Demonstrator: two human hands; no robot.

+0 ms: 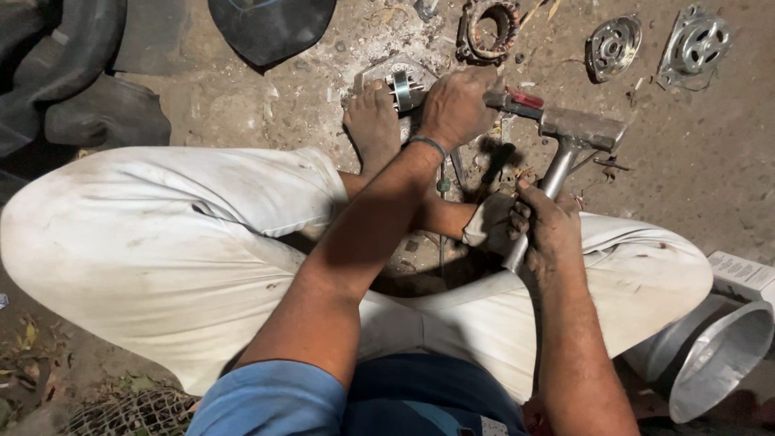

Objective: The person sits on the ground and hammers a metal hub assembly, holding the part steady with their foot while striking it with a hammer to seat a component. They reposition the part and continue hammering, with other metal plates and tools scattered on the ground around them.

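Observation:
My left hand [456, 105] is closed around a red-handled tool [517, 100], its tip hidden under the fingers, and presses against a small round metal part [404, 87] on the dirt. My bare foot [373, 125] rests against that part from the left. My right hand [549, 230] grips the metal handle of a hammer [580, 127], whose head hovers just right of the red-handled tool's end. I sit cross-legged in dirty white trousers.
Two silvery motor end covers [613, 47] [696, 42] and a stator with copper windings [487, 28] lie on the ground beyond. Black tyres [73, 73] lie at the left, an aluminium drum [718, 355] and a white box [743, 270] at the right.

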